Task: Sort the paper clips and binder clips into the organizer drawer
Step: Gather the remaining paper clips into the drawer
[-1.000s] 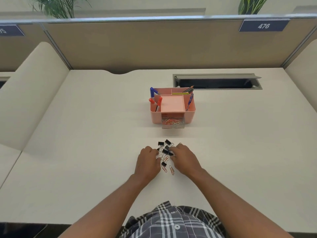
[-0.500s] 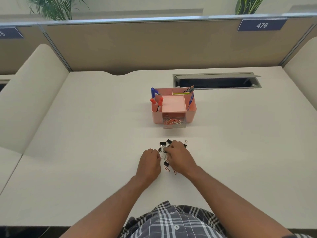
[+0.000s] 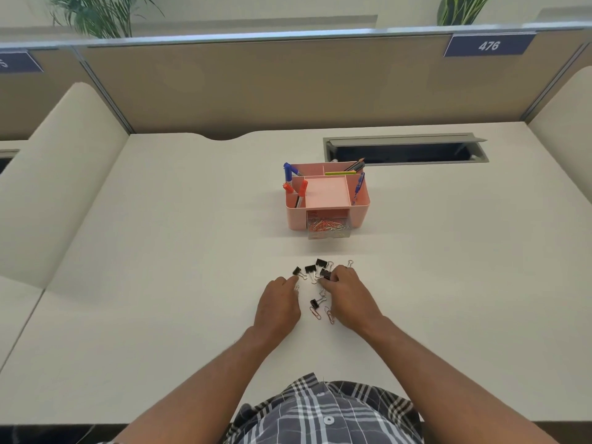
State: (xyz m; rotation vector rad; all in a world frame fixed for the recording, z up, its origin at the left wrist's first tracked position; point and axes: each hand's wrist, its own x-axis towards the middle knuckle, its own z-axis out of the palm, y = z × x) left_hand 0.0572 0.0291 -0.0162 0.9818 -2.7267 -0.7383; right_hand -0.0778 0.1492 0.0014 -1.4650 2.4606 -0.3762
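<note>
Head view: right hand (image 3: 349, 296) pinches binder clip (image 3: 326, 274); left hand (image 3: 278, 302) curled, grip unclear.

Cream desk (image 3: 160, 283), tan partition (image 3: 256, 88), grey cable tray (image 3: 407, 141), sign "476" (image 3: 489, 45), plants (image 3: 102, 14)

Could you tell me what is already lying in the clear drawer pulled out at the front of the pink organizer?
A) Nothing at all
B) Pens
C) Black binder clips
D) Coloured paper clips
D: the clear drawer of the pink organizer holds a tangle of coloured paper clips, while the black binder clips lie on the desk.
</note>
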